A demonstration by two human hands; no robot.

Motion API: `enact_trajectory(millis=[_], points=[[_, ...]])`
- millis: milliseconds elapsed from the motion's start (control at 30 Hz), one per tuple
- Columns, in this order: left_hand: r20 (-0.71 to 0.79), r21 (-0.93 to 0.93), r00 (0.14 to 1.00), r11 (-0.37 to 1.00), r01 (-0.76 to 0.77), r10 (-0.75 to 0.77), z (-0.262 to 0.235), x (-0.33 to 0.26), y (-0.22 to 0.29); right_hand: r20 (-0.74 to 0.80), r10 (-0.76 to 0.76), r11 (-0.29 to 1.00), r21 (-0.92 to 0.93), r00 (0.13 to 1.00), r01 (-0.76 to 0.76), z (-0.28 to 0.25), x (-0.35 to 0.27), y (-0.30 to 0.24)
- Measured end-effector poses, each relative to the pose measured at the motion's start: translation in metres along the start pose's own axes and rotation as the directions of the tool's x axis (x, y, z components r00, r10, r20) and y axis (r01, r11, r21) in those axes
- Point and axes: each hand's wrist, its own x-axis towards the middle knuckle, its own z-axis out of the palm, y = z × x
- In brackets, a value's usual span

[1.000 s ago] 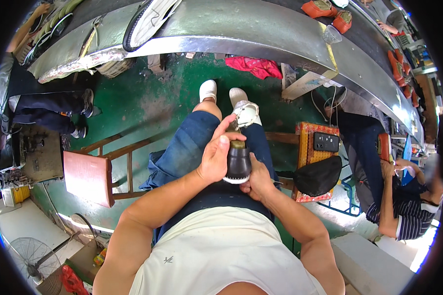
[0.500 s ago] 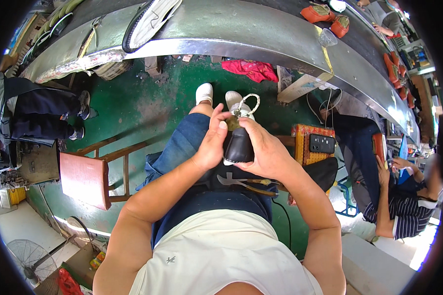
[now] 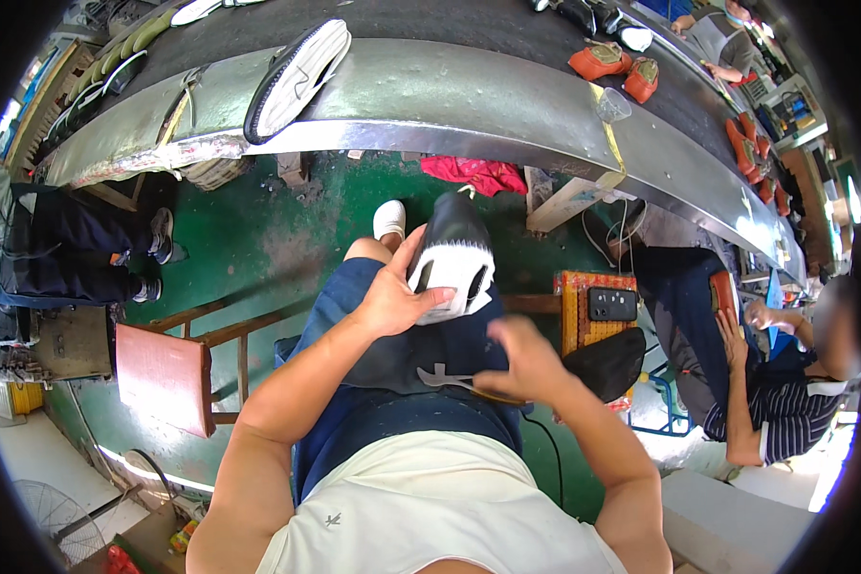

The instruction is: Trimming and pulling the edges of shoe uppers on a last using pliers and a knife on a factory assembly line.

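My left hand [image 3: 407, 297] grips a shoe upper on a last [image 3: 457, 253], black at the far end and white at the near end. Its thumb presses on the white part, where dark openings show. A pale loop tip sticks out at the far end. My right hand [image 3: 524, 362] is apart from the shoe, over my lap, and smeared by motion. Beside its fingers lies a metal-headed hand tool [image 3: 440, 376] on dark cloth, its handle partly hidden by the hand. I cannot tell whether the hand touches it.
A metal-edged bench [image 3: 430, 86] crosses ahead, bearing a white shoe with a black sole [image 3: 301, 81] and orange shoes [image 3: 603, 62]. A stool [image 3: 163, 378] stands left. A black phone [image 3: 612, 304] lies on a woven seat at right. A co-worker [image 3: 775, 402] sits beyond it.
The shoe has been turned, so its white part now faces me, and it stays in my left hand. My right hand has let go and moved down toward the tool on my lap.
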Motion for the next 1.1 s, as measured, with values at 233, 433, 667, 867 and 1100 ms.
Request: enact_trajectory(millis=[233,433,667,867,1100], points=[[0.076,0.2,0.864,0.857,0.475,-0.497,-0.013,0.002,0.002,0.371,0.17,0.983,-0.129,0.913,-0.13,-0.009,-0.048,-0.006],[-0.132,0.375,0.832,0.75,0.544,-0.538,-0.011,-0.014,-0.033,0.531,0.196,0.771,0.436,0.825,-0.464,-0.035,-0.053,0.002],[0.312,0.048,0.652,0.697,0.716,-0.691,-0.014,-0.022,0.004,0.54,0.334,0.85,0.182,0.773,-0.495,-0.03,-0.009,-0.029],[0.2,0.222,0.827,0.846,0.485,-0.526,-0.001,-0.07,-0.017,0.323,0.078,0.98,0.151,0.943,-0.132,-0.026,-0.002,-0.012],[0.024,-0.34,0.8,0.747,0.571,-0.6,0.017,-0.065,-0.049,0.525,0.144,0.984,-0.162,0.839,-0.067,-0.033,0.02,-0.029]])
